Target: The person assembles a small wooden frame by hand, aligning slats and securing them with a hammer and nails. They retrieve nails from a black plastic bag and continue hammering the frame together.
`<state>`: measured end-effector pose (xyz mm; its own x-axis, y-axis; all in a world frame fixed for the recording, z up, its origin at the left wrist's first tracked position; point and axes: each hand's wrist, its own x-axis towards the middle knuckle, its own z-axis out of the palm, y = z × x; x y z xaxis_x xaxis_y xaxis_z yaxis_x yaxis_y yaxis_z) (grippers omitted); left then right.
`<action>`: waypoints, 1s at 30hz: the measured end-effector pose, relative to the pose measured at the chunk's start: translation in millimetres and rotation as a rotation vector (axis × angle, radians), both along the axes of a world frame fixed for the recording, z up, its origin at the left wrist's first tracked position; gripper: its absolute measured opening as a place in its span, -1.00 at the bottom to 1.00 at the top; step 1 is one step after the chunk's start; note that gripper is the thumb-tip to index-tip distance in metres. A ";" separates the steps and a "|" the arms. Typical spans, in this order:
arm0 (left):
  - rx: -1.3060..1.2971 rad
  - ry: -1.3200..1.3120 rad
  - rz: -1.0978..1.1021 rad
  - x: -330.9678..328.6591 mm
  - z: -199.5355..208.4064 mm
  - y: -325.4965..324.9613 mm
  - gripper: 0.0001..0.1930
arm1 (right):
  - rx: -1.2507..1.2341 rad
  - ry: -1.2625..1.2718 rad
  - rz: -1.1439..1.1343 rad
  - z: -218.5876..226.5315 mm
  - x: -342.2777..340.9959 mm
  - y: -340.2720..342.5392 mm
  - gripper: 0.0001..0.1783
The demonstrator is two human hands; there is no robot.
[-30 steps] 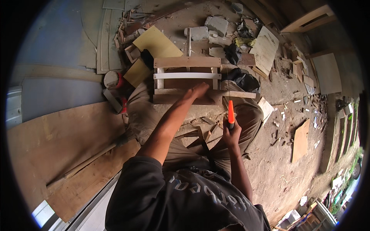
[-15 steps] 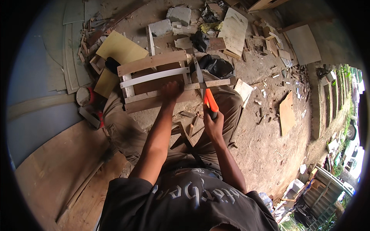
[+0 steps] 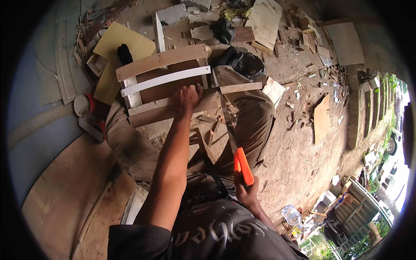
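Observation:
My right hand (image 3: 248, 190) grips a handsaw (image 3: 244, 166) by its orange and black handle, low over my lap. Its blade (image 3: 230, 125) slants up and away to the wood's right end. My left hand (image 3: 187, 98), closed, presses on a slat (image 3: 149, 107) of a small wooden frame (image 3: 169, 55) across my knees. A white-painted strip (image 3: 162, 81) spans the frame just beyond that hand. Right of the blade, a short slat end (image 3: 241, 88) lies over my right thigh; whether it is still joined to the longer slat I cannot tell.
Yellowish board (image 3: 125, 41) lies beyond the frame, with a black bag (image 3: 242, 63) to the right of it. Wood scraps (image 3: 210, 136) litter the ground between my legs. Farther right are a loose plywood piece (image 3: 322, 119) and a clear plastic bottle (image 3: 291, 215).
My right hand has drawn the saw back toward my body, so more blade shows on the near side. The left hand stays on the wood; the frame appears slightly farther left.

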<state>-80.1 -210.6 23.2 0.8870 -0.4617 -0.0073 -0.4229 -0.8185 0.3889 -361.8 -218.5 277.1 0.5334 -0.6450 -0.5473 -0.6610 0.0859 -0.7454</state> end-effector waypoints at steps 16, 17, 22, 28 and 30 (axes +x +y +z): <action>0.197 0.112 -0.028 8.8 37.0 -4.6 -0.59 | -0.094 -0.038 0.104 -9.4 2.7 -7.9 -0.84; 0.152 0.025 -0.024 10.6 26.7 -6.6 -0.58 | -0.114 -0.024 0.157 -0.4 -17.0 -5.2 -0.85; 0.157 0.246 -0.079 10.3 37.0 -9.3 -0.53 | -0.113 -0.021 0.020 -40.3 41.6 -31.7 -0.79; 0.265 0.150 -0.162 9.2 39.9 -9.4 -0.64 | -0.137 -0.185 -0.078 -122.9 168.4 -86.4 -0.67; 0.246 0.166 -0.134 -4.8 30.9 6.4 -0.66 | -0.070 -0.182 -0.054 -125.3 129.4 -69.9 -0.69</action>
